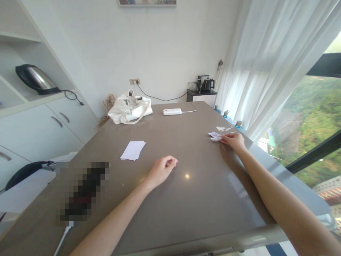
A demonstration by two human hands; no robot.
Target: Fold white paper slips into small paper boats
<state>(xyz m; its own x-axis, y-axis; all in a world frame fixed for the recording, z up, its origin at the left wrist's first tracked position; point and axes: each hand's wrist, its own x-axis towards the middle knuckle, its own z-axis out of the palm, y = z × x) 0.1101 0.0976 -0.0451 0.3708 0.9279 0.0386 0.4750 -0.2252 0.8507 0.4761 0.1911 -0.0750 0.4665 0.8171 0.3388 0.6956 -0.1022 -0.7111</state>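
Note:
My right hand (233,141) reaches out to the right side of the grey table (186,199), its fingers closed on a small folded white paper piece (215,136) that lies on the tabletop. My left hand (162,170) rests near the table's middle with its fingers loosely curled and nothing visible in them. A small stack of white paper sheets (133,150) lies to the left of and beyond my left hand, apart from it.
A white handbag (129,110) and a white power bank (172,111) with its cable sit at the far end. Small white scraps (220,128) lie beyond the folded piece. A blurred-out object (81,192) stands near left. Cabinets with a kettle (36,79) are left; a curtained window right.

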